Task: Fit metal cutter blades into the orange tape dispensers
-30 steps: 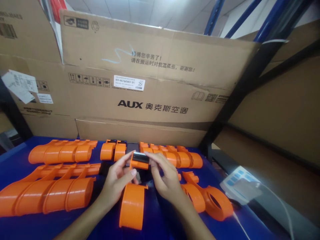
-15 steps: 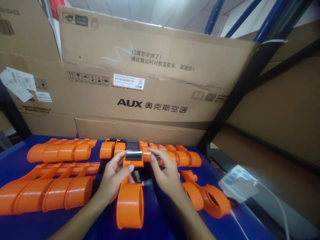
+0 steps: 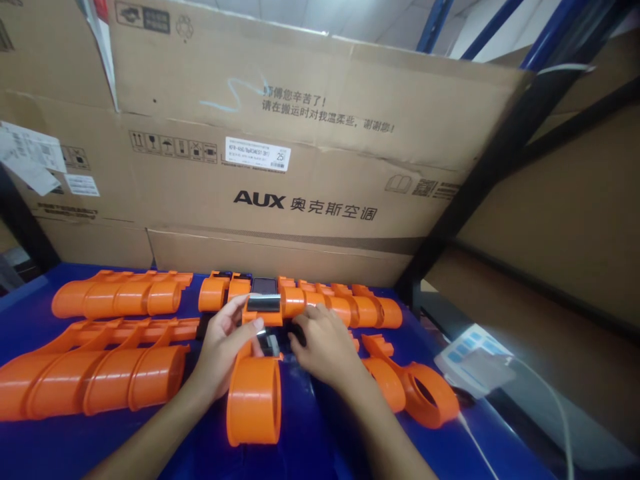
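Observation:
My left hand (image 3: 227,340) grips an orange tape dispenser (image 3: 254,400) near its head, thumb on the near side. A toothed cutter edge with a black strip tops that head, and the round orange hub hangs down toward me. Just right of it, my right hand (image 3: 320,340) is lowered with its fingers curled over some dark pieces (image 3: 296,331); what they hold, if anything, is hidden. Below the dispenser head a small greyish, shiny part (image 3: 270,343) shows. Behind it is a dark, square-cornered container (image 3: 264,285).
Rows of orange dispensers (image 3: 110,380) lie on the blue tabletop (image 3: 200,440) to the left, with more (image 3: 430,395) at right. A white-and-blue device (image 3: 473,360) with a cable sits at the right edge. Cardboard (image 3: 310,167) walls the back; a dark post (image 3: 465,180) slants at right.
My right hand has dropped from beside the dispenser head to the dark pieces, and its fingers have curled. The left hand still holds the dispenser. The camera view has shifted slightly.

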Motion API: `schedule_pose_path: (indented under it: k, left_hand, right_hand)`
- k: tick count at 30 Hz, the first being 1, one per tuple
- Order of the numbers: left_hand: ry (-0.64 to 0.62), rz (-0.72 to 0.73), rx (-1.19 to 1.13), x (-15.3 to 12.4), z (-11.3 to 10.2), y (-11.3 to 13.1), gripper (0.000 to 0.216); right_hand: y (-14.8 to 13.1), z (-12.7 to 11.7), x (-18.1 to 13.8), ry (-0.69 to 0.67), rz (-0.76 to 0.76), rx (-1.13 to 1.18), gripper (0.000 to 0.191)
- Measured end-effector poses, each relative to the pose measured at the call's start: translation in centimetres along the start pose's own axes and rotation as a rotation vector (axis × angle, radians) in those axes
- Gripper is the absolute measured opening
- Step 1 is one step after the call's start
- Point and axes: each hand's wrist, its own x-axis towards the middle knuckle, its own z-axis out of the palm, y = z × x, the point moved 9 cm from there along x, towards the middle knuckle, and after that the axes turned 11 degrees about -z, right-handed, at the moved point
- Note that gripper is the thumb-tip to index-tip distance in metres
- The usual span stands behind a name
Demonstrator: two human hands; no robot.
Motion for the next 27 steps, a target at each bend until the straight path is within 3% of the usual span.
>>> schedule_pose_path:
  k: [27]
  left_hand:
    - [0.019,0.005,0.014,0.1,-0.2,-0.2,0.047]
  right_hand:
    - [0.4,1.8,-0.3,-0.077,0.095,-0.009,0.023]
